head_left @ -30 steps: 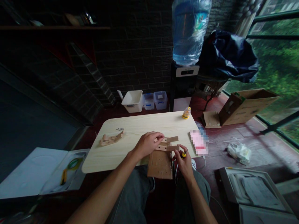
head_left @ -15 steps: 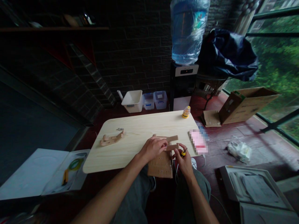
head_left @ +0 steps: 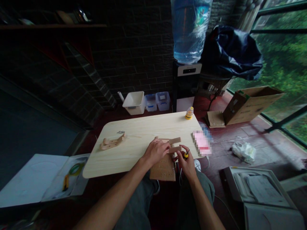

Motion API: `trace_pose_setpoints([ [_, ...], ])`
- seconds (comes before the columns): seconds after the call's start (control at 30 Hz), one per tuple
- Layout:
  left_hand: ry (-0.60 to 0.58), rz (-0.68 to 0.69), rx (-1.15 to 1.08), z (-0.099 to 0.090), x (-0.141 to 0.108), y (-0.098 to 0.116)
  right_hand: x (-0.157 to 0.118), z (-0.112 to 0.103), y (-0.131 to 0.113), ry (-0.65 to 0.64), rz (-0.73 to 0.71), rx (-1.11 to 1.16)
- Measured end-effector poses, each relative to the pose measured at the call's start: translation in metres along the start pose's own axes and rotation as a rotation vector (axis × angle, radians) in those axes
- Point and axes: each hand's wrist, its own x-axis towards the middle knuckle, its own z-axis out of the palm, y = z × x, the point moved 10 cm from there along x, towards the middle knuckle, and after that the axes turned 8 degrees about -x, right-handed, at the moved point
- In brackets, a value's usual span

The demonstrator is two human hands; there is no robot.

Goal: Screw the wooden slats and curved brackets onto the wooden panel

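My left hand (head_left: 157,150) is closed at the left end of a small light wooden block (head_left: 175,149); its fingertips touch the block, and part of the grip is hidden. My right hand (head_left: 187,161) is closed around a yellow and black screwdriver (head_left: 186,155), its fingertips by the block's right end. Another wooden piece (head_left: 175,140) lies just behind. Under the hands, a cardboard piece (head_left: 163,171) overhangs the front edge of the pale table (head_left: 134,127). Curved wooden parts (head_left: 112,142) lie at the table's left, with small metal pieces (head_left: 121,132) behind them.
A clear and yellow container (head_left: 189,113) stands at the table's back right. A pink item (head_left: 202,142) lies at the right edge. Beyond are plastic bins (head_left: 134,103), a water dispenser (head_left: 188,83) and a cardboard box (head_left: 251,107). Open white boxes flank the table.
The whole view has shifted slightly. My right hand has turned a little with the screwdriver in it, while my left hand stays at the block.
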Motion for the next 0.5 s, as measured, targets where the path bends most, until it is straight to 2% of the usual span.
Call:
trace_pose_setpoints([
  [0.5,0.007,0.033,0.022,0.0099,0.0014,0.0002,-0.0015,-0.0017,-0.0045,0.003,-0.004,-0.026],
])
